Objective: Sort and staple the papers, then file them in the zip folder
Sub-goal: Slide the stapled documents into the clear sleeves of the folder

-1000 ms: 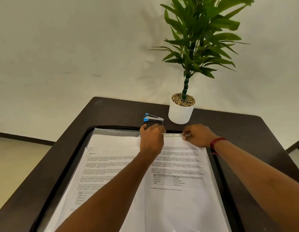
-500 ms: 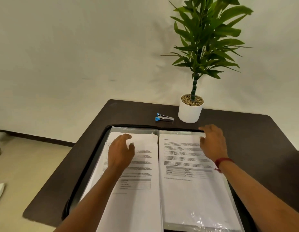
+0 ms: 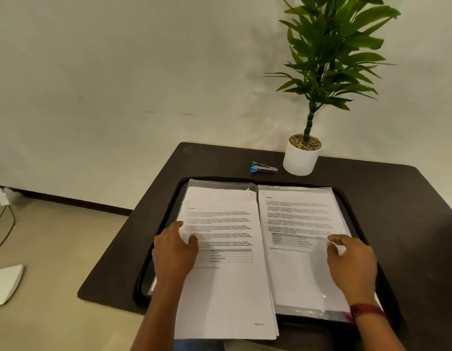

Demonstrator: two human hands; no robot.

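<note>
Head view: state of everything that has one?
zip folder: open flat on the table
left paper stack: loose, overhanging the folder's near edge
right papers: inside a clear sleeve
stapler: lying on the table, untouched
left hand: grips the left stack's edge
right hand: rests on the sleeve, fingers loosely curled
plant: upright in its pot

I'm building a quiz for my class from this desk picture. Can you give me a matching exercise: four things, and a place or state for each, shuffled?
Things:
1 stapler
2 pot
3 left stack
4 right page

States:
a under clear plastic
b white, holding a plant
c sticking out past the folder's near edge
d blue-ended, on the table beyond the folder

Pairs: 1-d, 2-b, 3-c, 4-a
</note>
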